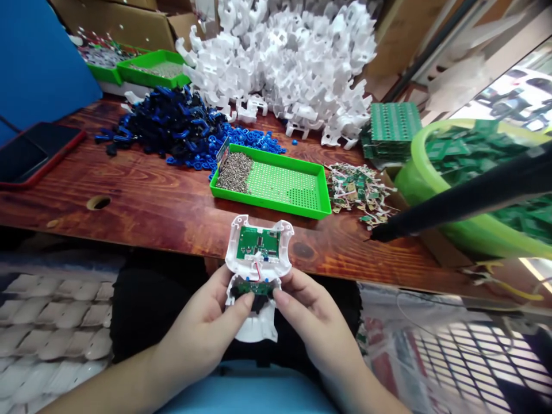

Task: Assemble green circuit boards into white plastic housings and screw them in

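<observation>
My left hand point(211, 325) and my right hand point(308, 316) together hold a white plastic shell point(259, 261) in front of my lap, just below the table's front edge. A green circuit board point(257, 242) sits in the shell's upper part. A smaller board point(255, 286) with a red wire lies lower down, pinched between both thumbs. Both hands are closed around the shell's lower half.
On the wooden table point(142, 201) stand a green tray of small screws point(276, 181), a heap of blue parts point(172, 123), a pile of white shells point(284, 63), loose small boards point(360, 190), stacked board panels point(394, 123), a green tub point(435, 184) and a phone point(32, 152). A black tool point(466, 198) hangs at right.
</observation>
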{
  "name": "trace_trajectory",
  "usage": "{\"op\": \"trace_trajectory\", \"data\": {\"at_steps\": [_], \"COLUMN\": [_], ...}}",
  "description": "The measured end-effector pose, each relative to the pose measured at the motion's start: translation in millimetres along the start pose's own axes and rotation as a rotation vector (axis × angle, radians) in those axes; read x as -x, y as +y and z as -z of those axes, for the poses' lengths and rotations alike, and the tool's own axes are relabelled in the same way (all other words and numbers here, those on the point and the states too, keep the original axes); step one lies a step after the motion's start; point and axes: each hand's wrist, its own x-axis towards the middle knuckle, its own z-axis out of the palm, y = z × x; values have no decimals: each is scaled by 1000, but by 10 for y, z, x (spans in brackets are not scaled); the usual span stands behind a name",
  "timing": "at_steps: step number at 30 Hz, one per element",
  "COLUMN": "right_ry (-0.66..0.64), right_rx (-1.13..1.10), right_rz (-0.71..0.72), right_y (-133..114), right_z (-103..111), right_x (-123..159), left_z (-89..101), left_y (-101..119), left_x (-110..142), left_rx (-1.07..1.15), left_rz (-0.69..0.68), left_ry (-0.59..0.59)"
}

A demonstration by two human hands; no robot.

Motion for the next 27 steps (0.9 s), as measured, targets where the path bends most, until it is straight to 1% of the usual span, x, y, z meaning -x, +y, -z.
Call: {"op": "trace_trajectory", "data": {"at_steps": [5, 10, 13, 15, 18, 20, 21, 22, 23, 24, 26, 27], "right_ry": [45, 114, 143, 145, 102, 67, 105, 208, 381, 602, 1052, 1141], "right_rx": [89, 185, 195, 182, 206, 279, 332, 390, 440, 476, 501, 530], "right_rz": [22, 46, 52, 65, 51, 25, 53, 135, 286, 497, 1005, 1191], "right_y": [21, 33, 42, 45, 14, -49, -97, -157, -228, -312, -507, -613], "right_z": [-44, -94, -102, -101, -81, -28, 20, 87, 176, 287, 554, 696], "right_x": [-19, -47, -89, -111, -104, -79, -70, -70, -83, -112, -217, -289], "left_z": [-7, -3, 2, 3, -4, -11, -13, -15, -17, -21, -35, -48], "left_y": [-10, -60, -85, -90, -69, -32, -8, 19, 46, 73, 117, 133], "left_x": [11, 15, 4, -17, -69, -112, -135, -159, -183, -209, -262, -290], "left_rx": [-39, -98, -153, -161, -99, -23, 20, 59, 91, 115, 131, 132], "left_rz": [14, -64, -103, -106, -67, -14, 10, 32, 49, 65, 105, 132], "left_ry": [-1, -57, -57, -47, -28, -2, 20, 46, 71, 86, 82, 58]}}
